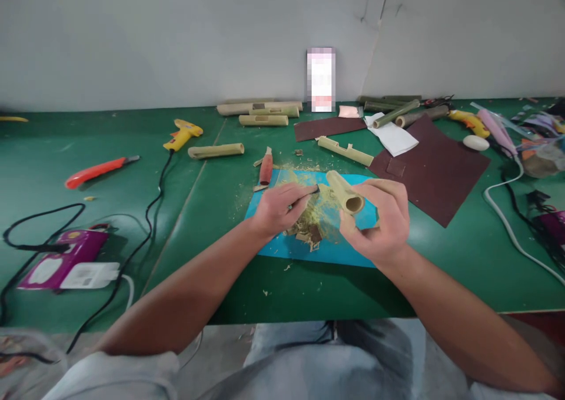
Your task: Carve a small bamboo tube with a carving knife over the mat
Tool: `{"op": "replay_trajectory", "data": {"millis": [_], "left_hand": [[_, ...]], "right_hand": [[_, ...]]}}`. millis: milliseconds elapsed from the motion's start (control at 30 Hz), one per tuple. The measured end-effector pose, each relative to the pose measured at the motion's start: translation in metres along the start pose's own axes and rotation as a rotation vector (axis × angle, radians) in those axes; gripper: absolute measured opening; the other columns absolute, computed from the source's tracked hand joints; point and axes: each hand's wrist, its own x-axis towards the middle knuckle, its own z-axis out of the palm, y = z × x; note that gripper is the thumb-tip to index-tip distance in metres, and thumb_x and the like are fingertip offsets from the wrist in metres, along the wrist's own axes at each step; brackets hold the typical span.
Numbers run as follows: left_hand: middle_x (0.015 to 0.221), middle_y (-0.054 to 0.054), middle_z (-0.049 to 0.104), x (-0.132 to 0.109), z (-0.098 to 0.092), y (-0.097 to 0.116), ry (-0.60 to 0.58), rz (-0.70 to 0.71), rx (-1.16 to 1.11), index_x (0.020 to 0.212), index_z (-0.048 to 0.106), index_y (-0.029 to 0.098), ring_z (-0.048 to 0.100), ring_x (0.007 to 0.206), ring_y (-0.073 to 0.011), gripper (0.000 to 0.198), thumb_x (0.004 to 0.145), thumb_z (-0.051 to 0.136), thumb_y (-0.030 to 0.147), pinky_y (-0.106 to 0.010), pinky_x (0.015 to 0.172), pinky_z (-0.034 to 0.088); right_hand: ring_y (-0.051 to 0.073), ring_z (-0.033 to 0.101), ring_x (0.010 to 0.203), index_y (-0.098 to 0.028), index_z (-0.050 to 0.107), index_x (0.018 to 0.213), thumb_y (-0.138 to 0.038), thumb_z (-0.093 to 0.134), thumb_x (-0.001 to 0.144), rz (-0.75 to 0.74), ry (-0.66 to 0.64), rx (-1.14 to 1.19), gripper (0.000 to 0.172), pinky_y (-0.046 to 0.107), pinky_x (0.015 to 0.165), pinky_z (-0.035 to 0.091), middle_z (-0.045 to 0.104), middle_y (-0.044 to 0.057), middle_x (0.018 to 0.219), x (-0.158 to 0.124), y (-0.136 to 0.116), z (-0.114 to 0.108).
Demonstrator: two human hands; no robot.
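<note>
Covering most of the view, the green surface (229, 294) carries a maroon sheet (441, 176) at right and, beneath the hands, a blue sheet (331, 257). Blue sheet seems to act as a catch area; keeping the work above it should confine debris.

Clear plastic bag (536, 163), far right: something brownish inside, not identifiable.

Right hand (386, 217): fingers grasping the bamboo tube between thumb and fingertips. Left hand (278, 209): fingers pinched on a small dark-tipped piece.

Notched tube (262, 120), near the wall: rectangular opening cut in its side.

Bamboo tube (346, 194): raised over the right part of the blue sheet, open end towards the wearer, bore visible. Judgement: a firm grip well back from the worked area is best, since a smooth round wall may roll in a fingertip hold. Turn it a little between passes for evenness.

Small packet (351, 112), towards the back: pale pink contents seen through the wrapping.

Dark-tipped piece (315, 189): near the tube, apart from it. Cannot tell whether it is a blade. If an edge, short light strokes along the grain, directed away from the right thumb, should limit slips and splitting.

Shavings (304, 220): loose pile on the blue sheet, coarser chips at its near side. Brush fines off the bamboo before checking its finish.
</note>
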Motion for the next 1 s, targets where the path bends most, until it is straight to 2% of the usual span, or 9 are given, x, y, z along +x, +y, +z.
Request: {"op": "replay_trajectory", "data": {"millis": [167,367,600,700,800,1000], "left_hand": [[0.095,-0.005,0.082,-0.001,0.001,-0.001,0.008,-0.001,-0.005,0.119,0.079,0.022,0.076,0.078,-0.0156,0.024,0.104,0.062,0.017,-0.028,0.073,0.062],[0.094,-0.004,0.082,0.0,0.001,0.0,0.02,0.02,-0.027,0.12,0.078,0.021,0.075,0.077,-0.0145,0.024,0.102,0.063,0.014,-0.027,0.073,0.062],[0.088,-0.004,0.081,0.0,0.002,-0.001,0.022,0.006,0.015,0.117,0.08,0.019,0.072,0.071,-0.0131,0.023,0.104,0.06,0.018,-0.026,0.069,0.06],[0.088,-0.004,0.081,0.0,0.002,-0.001,0.023,-0.01,0.017,0.115,0.081,0.019,0.073,0.072,-0.0129,0.023,0.105,0.061,0.02,-0.025,0.07,0.06],[0.094,-0.006,0.083,0.0,0.002,-0.002,0.007,-0.019,0.005,0.116,0.081,0.018,0.075,0.079,-0.0142,0.022,0.104,0.062,0.018,-0.026,0.075,0.062],[0.095,-0.008,0.083,0.001,0.003,-0.004,-0.017,-0.036,0.015,0.118,0.081,0.018,0.077,0.082,-0.0162,0.024,0.105,0.061,0.018,-0.028,0.076,0.062]], "right_hand": [[0.026,0.069,0.097,-0.029,0.061,0.112,-0.031,0.064,0.091,0.08,-0.088,-0.055,0.021,0.045,0.083,0.06,0.069,0.009,0.103,0.001,0.002,0.001],[0.026,0.069,0.093,-0.029,0.062,0.106,-0.033,0.065,0.091,0.086,-0.099,-0.086,0.015,0.045,0.082,0.059,0.07,0.009,0.099,0.001,0.002,0.001],[0.024,0.071,0.089,-0.029,0.065,0.105,-0.029,0.065,0.091,-0.053,-0.072,-0.127,0.014,0.042,0.08,0.059,0.074,0.008,0.095,0.001,0.0,-0.001],[0.024,0.072,0.093,-0.027,0.068,0.104,-0.028,0.061,0.093,-0.043,-0.219,-0.177,0.013,0.041,0.082,0.057,0.077,0.008,0.099,0.0,0.001,0.002],[0.024,0.071,0.097,-0.025,0.069,0.107,-0.025,0.058,0.094,-0.045,-0.379,-0.125,0.018,0.04,0.085,0.053,0.078,0.008,0.105,-0.002,0.002,0.008],[0.028,0.068,0.106,-0.018,0.071,0.112,-0.024,0.062,0.094,0.04,-0.571,-0.032,0.021,0.042,0.091,0.051,0.076,0.013,0.116,-0.01,0.012,0.026]]}}
